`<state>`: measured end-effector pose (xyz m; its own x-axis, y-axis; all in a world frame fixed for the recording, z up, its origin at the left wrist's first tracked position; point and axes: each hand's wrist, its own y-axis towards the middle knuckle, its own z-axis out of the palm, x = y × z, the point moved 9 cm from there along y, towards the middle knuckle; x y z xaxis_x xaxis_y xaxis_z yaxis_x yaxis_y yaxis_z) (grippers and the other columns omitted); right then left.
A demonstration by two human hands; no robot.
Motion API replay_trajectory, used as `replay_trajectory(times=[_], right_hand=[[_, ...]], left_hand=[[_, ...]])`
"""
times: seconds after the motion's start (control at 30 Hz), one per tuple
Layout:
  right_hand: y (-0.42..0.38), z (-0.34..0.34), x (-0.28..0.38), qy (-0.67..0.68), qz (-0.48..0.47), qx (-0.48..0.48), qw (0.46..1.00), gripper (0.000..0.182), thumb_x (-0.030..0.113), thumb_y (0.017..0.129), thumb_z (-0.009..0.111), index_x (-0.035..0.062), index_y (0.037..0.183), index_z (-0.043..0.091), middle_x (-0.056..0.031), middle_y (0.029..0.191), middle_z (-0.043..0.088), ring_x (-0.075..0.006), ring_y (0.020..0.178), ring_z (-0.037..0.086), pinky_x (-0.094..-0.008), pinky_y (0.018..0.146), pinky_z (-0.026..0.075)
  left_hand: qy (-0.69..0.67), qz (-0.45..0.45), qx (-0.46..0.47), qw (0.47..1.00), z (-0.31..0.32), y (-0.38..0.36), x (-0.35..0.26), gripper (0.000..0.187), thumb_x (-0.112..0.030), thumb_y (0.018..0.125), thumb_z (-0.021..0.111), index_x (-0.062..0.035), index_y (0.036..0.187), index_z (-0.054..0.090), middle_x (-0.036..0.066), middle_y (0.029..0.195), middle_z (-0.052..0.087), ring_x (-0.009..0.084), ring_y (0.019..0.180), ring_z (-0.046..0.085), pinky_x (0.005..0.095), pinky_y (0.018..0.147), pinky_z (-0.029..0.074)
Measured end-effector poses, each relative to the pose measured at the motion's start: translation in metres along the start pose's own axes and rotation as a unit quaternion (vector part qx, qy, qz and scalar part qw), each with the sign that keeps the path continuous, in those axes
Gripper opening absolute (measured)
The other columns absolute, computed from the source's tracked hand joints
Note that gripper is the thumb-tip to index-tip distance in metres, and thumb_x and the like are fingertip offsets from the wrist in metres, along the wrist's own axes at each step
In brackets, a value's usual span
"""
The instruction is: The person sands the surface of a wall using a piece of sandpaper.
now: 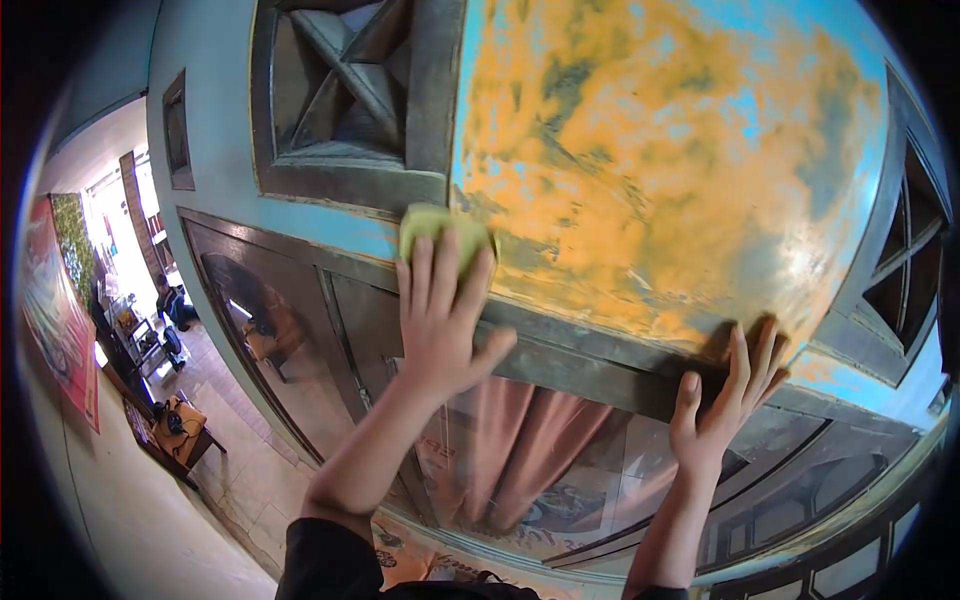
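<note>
My left hand point(443, 318) is raised and presses a light green sponge point(440, 228) flat against the wall, at the left edge of a large orange-yellow patch point(650, 170) on the blue paint. Its fingers lie spread over the sponge. Further right, my right hand point(728, 395) rests open with spread fingers on the dark frame point(590, 365) below the orange patch and holds nothing.
Dark carved vent panels sit at the top left point(350, 90) and at the right point(910, 260). Below the frame are glass panes with a pink curtain point(520, 440) behind them. A tiled walkway point(230, 450) with low tables and a seated person runs along the left.
</note>
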<state>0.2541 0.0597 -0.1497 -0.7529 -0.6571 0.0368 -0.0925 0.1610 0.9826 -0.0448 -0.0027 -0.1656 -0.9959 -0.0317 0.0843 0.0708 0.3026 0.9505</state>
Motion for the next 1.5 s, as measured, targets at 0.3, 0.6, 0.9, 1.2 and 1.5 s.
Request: replay_trajectory(times=[0.3,0.6,0.9,1.2,1.5], right_hand=[[-0.015,0.014,0.011,-0.012,0.062,-0.027,0.998,0.066,0.052,0.099,0.045,0.0080,0.148,0.042,-0.0224,0.162,0.024,-0.0436,0.152,0.011,-0.0655,0.116,-0.002],[-0.009,0.023,0.033,-0.063,0.055,-0.095,0.992,0.068,0.056,0.100,0.043,0.0098,0.150,0.040,-0.0157,0.163,0.025,-0.0368,0.153,0.014,-0.0640,0.117,0.000],[-0.014,0.030,0.038,-0.093,0.001,-0.117,0.989,0.063,0.050,0.103,0.042,0.0065,0.150,0.038,-0.0167,0.161,0.030,-0.0379,0.151,0.020,-0.0593,0.120,0.008],[-0.016,0.032,0.040,-0.123,-0.014,-0.123,0.985,0.064,0.051,0.104,0.039,0.0067,0.150,0.037,-0.0175,0.160,0.029,-0.0389,0.150,0.020,-0.0586,0.121,0.015],[-0.012,0.046,0.059,-0.164,-0.020,-0.109,0.980,0.065,0.056,0.103,0.035,0.0113,0.149,0.044,-0.0188,0.160,0.029,-0.0400,0.150,0.020,-0.0621,0.119,0.008]], left_hand=[[-0.017,-0.150,-0.067,0.986,-0.026,-0.004,0.121,0.080,-0.056,0.097,0.040,-0.0012,0.154,0.029,0.028,0.161,0.018,0.0499,0.149,0.011,0.0643,0.117,0.008],[-0.056,-0.194,-0.069,0.977,-0.031,-0.017,0.175,0.092,-0.072,0.095,0.030,-0.0057,0.158,0.020,0.025,0.164,0.011,0.0497,0.150,0.008,0.0637,0.118,0.010],[-0.056,-0.148,-0.035,0.987,-0.036,-0.020,0.177,0.087,-0.065,0.096,0.034,-0.0021,0.156,0.026,0.026,0.163,0.016,0.0488,0.150,0.010,0.0610,0.119,0.012],[-0.069,-0.123,-0.016,0.990,-0.037,-0.021,0.187,0.092,-0.068,0.095,0.039,0.0021,0.154,0.028,0.026,0.162,0.018,0.0464,0.150,0.012,0.0598,0.119,0.011],[-0.110,-0.087,-0.001,0.990,-0.029,-0.022,0.150,0.087,-0.068,0.096,0.038,0.0027,0.148,0.040,0.026,0.159,0.028,0.0469,0.151,0.011,0.0597,0.119,0.006]])
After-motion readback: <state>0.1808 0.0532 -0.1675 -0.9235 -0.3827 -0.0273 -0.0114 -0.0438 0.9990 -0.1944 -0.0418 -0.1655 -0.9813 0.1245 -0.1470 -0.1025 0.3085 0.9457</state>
